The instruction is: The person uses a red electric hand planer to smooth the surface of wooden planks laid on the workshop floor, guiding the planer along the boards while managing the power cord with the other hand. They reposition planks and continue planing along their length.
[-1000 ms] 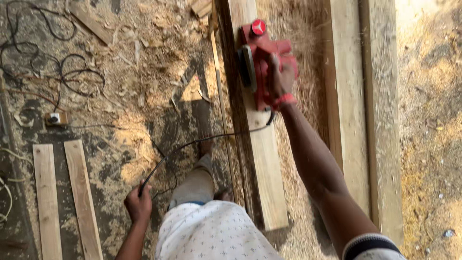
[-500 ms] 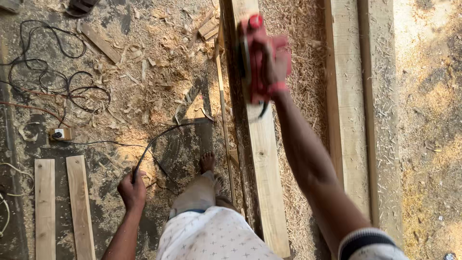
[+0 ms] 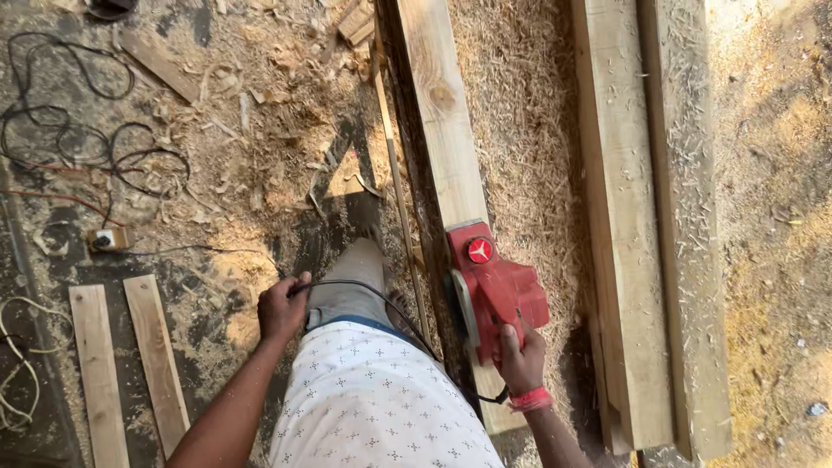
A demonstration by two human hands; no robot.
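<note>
The right hand [image 3: 521,360], fingers clamped on the red planer [image 3: 494,290], rests it on the near end of the plank [image 3: 444,130], most of which lies beyond the planer unplaned (shavings [image 3: 520,130] beside it), while the left hand [image 3: 282,308] grips the cord [image 3: 364,290].
</note>
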